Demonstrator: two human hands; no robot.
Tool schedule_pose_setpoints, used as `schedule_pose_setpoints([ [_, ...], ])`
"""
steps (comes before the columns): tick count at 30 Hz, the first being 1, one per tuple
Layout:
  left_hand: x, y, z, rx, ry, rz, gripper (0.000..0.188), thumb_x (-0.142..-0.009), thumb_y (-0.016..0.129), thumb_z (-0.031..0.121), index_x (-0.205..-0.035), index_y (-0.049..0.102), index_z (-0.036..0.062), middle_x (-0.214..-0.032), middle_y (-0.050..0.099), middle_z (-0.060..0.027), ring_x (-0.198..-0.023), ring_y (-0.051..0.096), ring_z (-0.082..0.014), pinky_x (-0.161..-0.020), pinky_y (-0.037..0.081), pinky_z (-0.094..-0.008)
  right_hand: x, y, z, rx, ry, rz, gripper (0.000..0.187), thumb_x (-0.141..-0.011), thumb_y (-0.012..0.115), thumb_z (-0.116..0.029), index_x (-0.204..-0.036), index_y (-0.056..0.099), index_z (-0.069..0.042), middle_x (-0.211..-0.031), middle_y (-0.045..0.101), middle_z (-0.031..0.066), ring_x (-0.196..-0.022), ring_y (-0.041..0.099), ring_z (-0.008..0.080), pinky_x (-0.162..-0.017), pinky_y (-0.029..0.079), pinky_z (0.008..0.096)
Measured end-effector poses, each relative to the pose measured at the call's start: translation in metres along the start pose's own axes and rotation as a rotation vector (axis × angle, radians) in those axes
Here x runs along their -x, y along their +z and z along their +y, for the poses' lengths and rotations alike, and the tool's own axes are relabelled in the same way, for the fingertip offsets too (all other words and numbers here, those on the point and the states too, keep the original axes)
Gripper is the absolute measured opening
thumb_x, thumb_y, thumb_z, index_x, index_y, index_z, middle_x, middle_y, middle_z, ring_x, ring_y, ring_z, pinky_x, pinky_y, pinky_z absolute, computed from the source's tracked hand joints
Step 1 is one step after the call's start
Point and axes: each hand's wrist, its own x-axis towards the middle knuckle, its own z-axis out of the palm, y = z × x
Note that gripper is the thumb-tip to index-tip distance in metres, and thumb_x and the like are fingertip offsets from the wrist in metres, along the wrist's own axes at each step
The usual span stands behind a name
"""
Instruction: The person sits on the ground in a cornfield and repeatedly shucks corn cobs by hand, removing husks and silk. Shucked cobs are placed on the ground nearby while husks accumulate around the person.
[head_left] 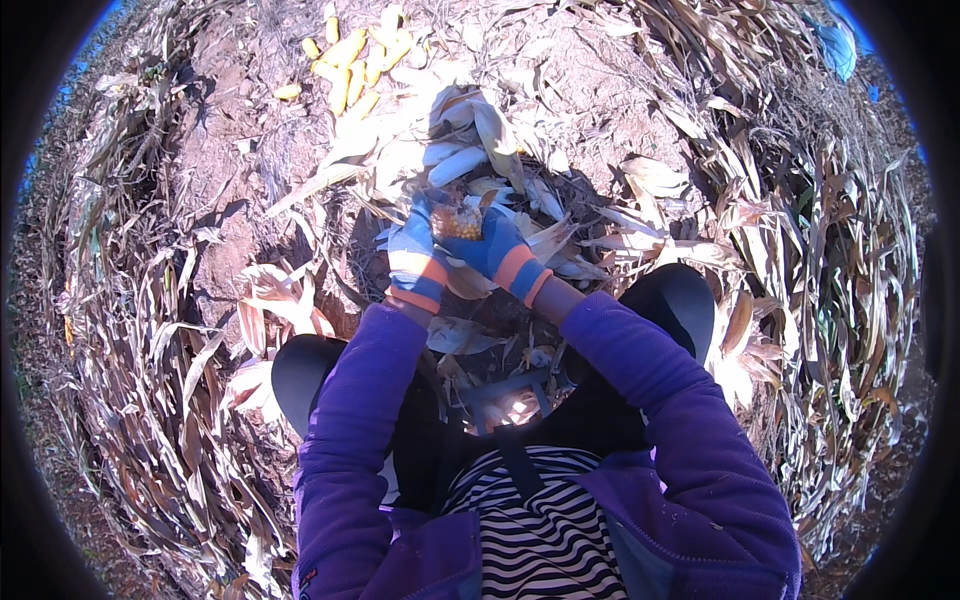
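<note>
An ear of corn (460,222) with yellow-orange kernels showing is held between my two gloved hands, above the husks in front of my knees. My left hand (415,248), in a blue glove with an orange striped cuff, is closed on its left side. From the right, my right hand (492,248), gloved the same way, wraps the lower right of the ear. The fingers partly cover the ear, so its ends are hard to see. Just beyond my hands lies a heap of pale husks (492,135).
A pile of bare yellow corn ears (350,70) lies on the soil at the far left. Dry stalks (150,330) line the left side, and more stalks (840,280) line the right. Loose husks (285,300) lie beside my knees.
</note>
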Motion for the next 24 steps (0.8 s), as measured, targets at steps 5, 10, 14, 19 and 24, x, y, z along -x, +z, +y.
schedule_pose_setpoints([
  [5,-0.001,0.004,-0.002,-0.005,-0.022,0.014,0.038,-0.092,0.051,0.037,-0.101,0.059,0.0003,-0.093,0.062,-0.0116,-0.078,0.06,-0.0217,-0.069,0.053,-0.0346,-0.001,-0.002,0.003,0.018,0.007,0.034,0.059,-0.066,0.081,-0.035,-0.101,0.055,0.006,-0.093,0.065,0.0127,-0.082,0.062,0.0154,-0.072,0.05,0.0295],
  [10,-0.001,-0.003,0.002,-0.034,0.028,-0.043,0.039,-0.094,0.048,0.037,-0.108,0.056,0.0018,-0.103,0.062,-0.0148,-0.089,0.061,-0.029,-0.076,0.054,-0.0421,-0.002,0.004,0.005,-0.107,-0.036,0.043,0.056,-0.067,0.081,-0.025,-0.106,0.053,0.003,-0.097,0.065,0.0111,-0.084,0.061,0.0138,-0.074,0.051,0.0282],
  [14,0.003,-0.007,0.009,-0.268,0.038,-0.091,0.065,-0.075,0.07,0.042,-0.118,0.049,-0.0011,-0.103,0.063,-0.0129,-0.09,0.062,-0.0267,-0.078,0.052,-0.0355,-0.005,0.01,0.017,-0.194,-0.085,0.136,0.064,-0.059,0.076,-0.047,-0.097,0.059,0.001,-0.089,0.065,0.0196,-0.081,0.064,0.0326,-0.071,0.051,0.0382],
  [19,0.023,-0.003,0.028,-1.514,0.546,-0.138,0.109,-0.04,0.091,0.034,-0.128,0.037,-0.0021,-0.103,0.065,-0.01,-0.089,0.063,-0.0242,-0.079,0.05,-0.0289,-0.005,0.008,0.017,-0.177,-0.071,0.136,0.063,-0.057,0.077,-0.047,-0.096,0.06,0.0,-0.088,0.065,0.0178,-0.08,0.064,0.0306,-0.071,0.051,0.0371],
  [24,0.026,-0.002,0.034,-1.417,0.562,-0.142,0.102,-0.041,0.091,0.031,-0.124,0.041,-0.0001,-0.102,0.065,-0.0115,-0.089,0.063,-0.0261,-0.078,0.05,-0.0309,-0.001,0.003,0.001,-0.331,-0.092,0.124,0.057,-0.058,0.081,-0.038,-0.095,0.06,0.0,-0.088,0.066,0.0139,-0.08,0.065,0.0223,-0.07,0.052,0.0326],
])
